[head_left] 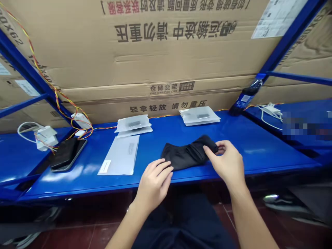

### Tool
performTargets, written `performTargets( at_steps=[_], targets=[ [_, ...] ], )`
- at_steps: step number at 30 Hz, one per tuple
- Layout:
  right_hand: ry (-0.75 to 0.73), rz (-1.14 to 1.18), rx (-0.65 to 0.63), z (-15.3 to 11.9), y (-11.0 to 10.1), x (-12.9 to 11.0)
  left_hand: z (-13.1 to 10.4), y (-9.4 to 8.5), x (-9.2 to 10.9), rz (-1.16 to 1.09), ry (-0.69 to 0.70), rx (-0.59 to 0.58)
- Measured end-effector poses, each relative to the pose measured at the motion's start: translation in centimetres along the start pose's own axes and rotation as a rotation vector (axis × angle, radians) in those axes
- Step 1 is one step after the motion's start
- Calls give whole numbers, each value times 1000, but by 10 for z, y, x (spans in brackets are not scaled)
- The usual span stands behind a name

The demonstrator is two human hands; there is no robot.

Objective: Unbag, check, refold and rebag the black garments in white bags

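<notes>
Though unclear, probably cloth [184,155], packets [199,116] behind

Lighting is fairly bright and even over the cardboard carton [171,65] and blue metal shelf [256,152]; the source is out of view. White glare patches mark the shelf's front-left corner. Below its front edge, the floor tiles [75,237] lie in dimness. The black cloth [185,157] shows only faint highlights along its folds. Small print on the flat white packet [120,157] is too soft to read. Wide-angle distortion is evident; the shoe [285,204] near the picture's right side is blurred. A pixelated block [306,123] obscures detail beyond the shelf's right edge.
</notes>
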State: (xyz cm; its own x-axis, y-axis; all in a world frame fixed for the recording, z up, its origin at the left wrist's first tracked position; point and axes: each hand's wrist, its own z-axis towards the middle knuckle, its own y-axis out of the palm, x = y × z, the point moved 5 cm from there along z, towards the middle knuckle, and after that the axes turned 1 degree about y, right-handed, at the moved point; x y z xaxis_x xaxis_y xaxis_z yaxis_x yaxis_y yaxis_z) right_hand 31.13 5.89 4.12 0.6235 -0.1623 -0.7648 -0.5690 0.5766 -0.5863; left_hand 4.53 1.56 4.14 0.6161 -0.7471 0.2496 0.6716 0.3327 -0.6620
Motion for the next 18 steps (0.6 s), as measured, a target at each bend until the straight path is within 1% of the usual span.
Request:
performTargets(
  at_steps=[2,3,4,5,6,7,9,10,11,13,14,15,16,18],
  targets=[
    [-132,43,138,-9,-4,-22,2,3,2,-18,-14,-8],
    [-229,50,180,-19,-2,-34,2,5,2,-25,-22,-11],
    [-336,44,192,-31,4,-45,2,7,2,-30,-29,-10],
    [-444,30,179,-45,12,-55,1,7,2,-33,-36,-4],
    [-546,5,123,-59,23,-63,0,6,1,-32,-46,11],
    [-636,-20,46,-73,35,-68,-2,3,0,-25,-62,37],
    [-777,-28,-106,-93,52,-70,-6,-8,-6,14,-105,115],
    [-823,-11,-151,-98,56,-69,-7,-16,-11,50,-131,161],
    [-851,17,-165,-99,57,-67,-7,-25,-18,103,-165,201],
    [-864,66,-119,-93,50,-61,-5,-41,-38,248,-263,227],
    [-871,74,-88,-88,46,-59,-3,-47,-50,332,-331,202],
    [-886,62,-76,-83,44,-58,0,-52,-63,417,-409,152],
    [-902,29,-91,-79,44,-58,2,-55,-75,489,-480,80],
    [-939,-73,-187,-76,51,-58,5,-56,-94,585,-573,-95]
  ],
)
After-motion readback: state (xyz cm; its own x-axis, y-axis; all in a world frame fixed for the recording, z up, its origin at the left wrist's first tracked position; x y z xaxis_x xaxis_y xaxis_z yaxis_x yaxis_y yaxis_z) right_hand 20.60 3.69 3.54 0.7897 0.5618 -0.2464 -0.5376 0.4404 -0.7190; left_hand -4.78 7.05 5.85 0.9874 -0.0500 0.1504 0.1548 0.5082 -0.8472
